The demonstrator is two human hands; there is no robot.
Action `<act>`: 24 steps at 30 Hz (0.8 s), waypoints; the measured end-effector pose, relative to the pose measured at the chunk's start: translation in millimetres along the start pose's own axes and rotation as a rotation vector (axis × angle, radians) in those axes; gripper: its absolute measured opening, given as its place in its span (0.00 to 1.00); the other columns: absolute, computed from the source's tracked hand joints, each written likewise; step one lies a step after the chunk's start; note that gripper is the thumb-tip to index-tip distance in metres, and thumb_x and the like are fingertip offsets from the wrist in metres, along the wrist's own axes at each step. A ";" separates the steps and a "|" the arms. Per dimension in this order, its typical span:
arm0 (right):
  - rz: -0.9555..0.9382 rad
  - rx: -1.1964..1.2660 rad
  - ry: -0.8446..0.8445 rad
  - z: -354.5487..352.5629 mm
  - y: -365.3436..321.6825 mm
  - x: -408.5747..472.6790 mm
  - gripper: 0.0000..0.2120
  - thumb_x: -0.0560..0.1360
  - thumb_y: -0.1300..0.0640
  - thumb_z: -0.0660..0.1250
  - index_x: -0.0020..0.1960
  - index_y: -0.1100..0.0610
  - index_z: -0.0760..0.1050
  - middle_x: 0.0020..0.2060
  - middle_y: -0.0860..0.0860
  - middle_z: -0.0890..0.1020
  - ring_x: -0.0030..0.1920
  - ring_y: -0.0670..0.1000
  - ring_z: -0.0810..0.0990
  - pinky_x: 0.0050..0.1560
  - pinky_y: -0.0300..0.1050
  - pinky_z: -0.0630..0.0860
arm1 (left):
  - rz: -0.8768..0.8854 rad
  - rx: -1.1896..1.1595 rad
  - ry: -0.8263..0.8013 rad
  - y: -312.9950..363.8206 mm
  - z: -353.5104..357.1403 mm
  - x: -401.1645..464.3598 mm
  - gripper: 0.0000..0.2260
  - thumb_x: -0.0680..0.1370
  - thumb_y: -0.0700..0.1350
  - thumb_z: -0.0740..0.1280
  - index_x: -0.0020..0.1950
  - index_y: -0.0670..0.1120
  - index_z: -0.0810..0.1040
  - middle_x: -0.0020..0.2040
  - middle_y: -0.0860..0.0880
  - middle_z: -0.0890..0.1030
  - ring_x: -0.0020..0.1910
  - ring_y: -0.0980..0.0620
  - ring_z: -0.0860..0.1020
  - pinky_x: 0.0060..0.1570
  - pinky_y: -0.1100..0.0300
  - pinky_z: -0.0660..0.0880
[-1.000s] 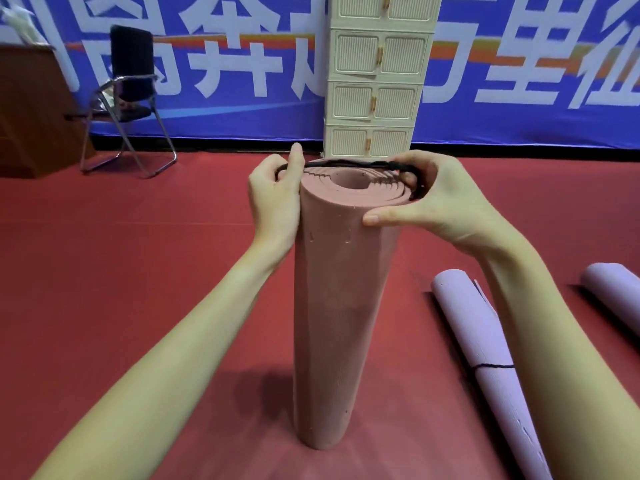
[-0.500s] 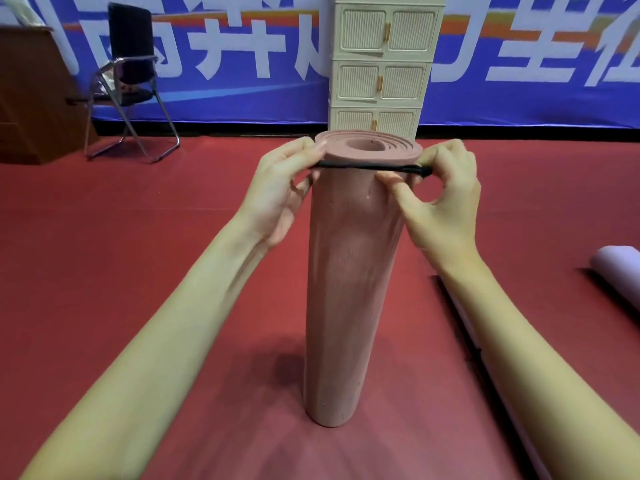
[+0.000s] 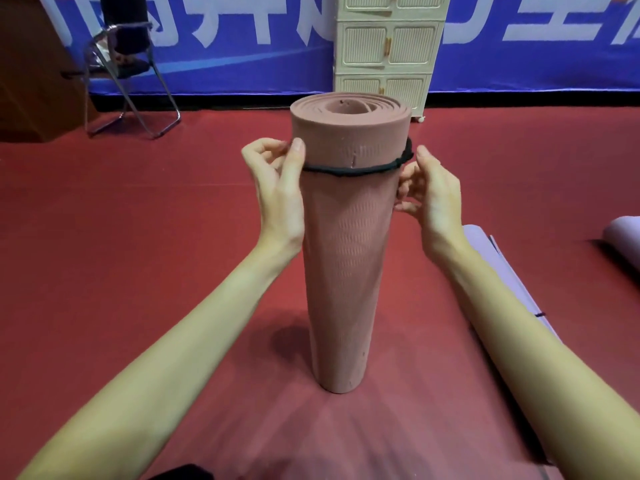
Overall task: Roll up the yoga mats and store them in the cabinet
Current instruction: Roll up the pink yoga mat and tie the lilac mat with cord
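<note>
A pink yoga mat (image 3: 348, 258), rolled into a tight cylinder, stands upright on its end on the red floor, its spiral layers showing at the top. A black elastic band (image 3: 360, 169) circles it a little below the top rim. Two lilac rolled mats lie on the floor to the right: one (image 3: 485, 251) close by with a black band round it, another (image 3: 623, 237) at the frame's edge. The cream cabinet (image 3: 388, 46) stands behind, doors closed.

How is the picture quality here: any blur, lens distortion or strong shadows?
Head view: the pink mat and black band are sharp; the forearms smear toward the bottom edge; the wide lens tilts the cabinet and bends the banner; light is even, with a soft shadow at the mat's base.
</note>
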State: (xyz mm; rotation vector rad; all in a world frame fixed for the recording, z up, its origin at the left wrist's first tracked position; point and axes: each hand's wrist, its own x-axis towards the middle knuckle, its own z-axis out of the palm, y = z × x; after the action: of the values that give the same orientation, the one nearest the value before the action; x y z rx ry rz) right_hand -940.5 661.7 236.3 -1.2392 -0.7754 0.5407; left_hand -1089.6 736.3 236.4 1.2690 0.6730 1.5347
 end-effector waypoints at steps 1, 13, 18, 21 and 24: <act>0.030 -0.013 0.015 2.7 -3.5 1.6 0.19 0.75 0.44 0.62 0.32 0.54 0.66 0.25 0.49 0.67 0.27 0.47 0.66 0.29 0.39 0.66 | -0.045 -0.060 0.023 0.2 0.8 0.2 0.07 0.77 0.51 0.64 0.46 0.52 0.68 0.49 0.50 0.71 0.46 0.55 0.72 0.51 0.53 0.71; -0.079 -0.225 -0.046 -10.7 -11.3 3.6 0.09 0.76 0.64 0.58 0.37 0.61 0.70 0.27 0.54 0.69 0.24 0.44 0.67 0.28 0.37 0.70 | 0.162 0.664 -0.202 -3.2 -15.1 17.1 0.14 0.81 0.41 0.53 0.36 0.50 0.62 0.39 0.53 0.66 0.42 0.52 0.67 0.45 0.57 0.65; 0.075 -0.264 -0.113 -28.2 30.1 -2.4 0.13 0.75 0.63 0.59 0.32 0.56 0.68 0.25 0.48 0.71 0.27 0.43 0.70 0.30 0.34 0.70 | 0.190 0.606 -0.369 -23.6 -35.5 8.5 0.11 0.79 0.43 0.55 0.36 0.50 0.62 0.35 0.54 0.67 0.37 0.54 0.67 0.42 0.47 0.70; 0.138 -0.288 -0.139 -34.5 59.5 -10.0 0.13 0.76 0.64 0.58 0.32 0.56 0.68 0.26 0.50 0.70 0.27 0.44 0.69 0.30 0.35 0.68 | 0.050 0.665 -0.465 -51.5 -57.2 -5.3 0.10 0.78 0.46 0.55 0.37 0.45 0.65 0.35 0.51 0.70 0.37 0.50 0.69 0.44 0.41 0.72; 0.164 -0.343 -0.178 -37.7 86.2 -16.7 0.13 0.76 0.66 0.58 0.33 0.58 0.68 0.25 0.51 0.70 0.26 0.47 0.67 0.28 0.35 0.67 | -0.114 0.743 -0.544 -85.4 -83.1 -21.6 0.15 0.78 0.50 0.56 0.39 0.38 0.67 0.35 0.46 0.72 0.36 0.50 0.71 0.43 0.40 0.73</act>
State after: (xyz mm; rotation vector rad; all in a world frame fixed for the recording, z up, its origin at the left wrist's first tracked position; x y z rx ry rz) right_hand -918.4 648.0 144.4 -1.5964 -0.9488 0.6777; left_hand -1139.7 760.5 128.9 2.0518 0.9618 0.7775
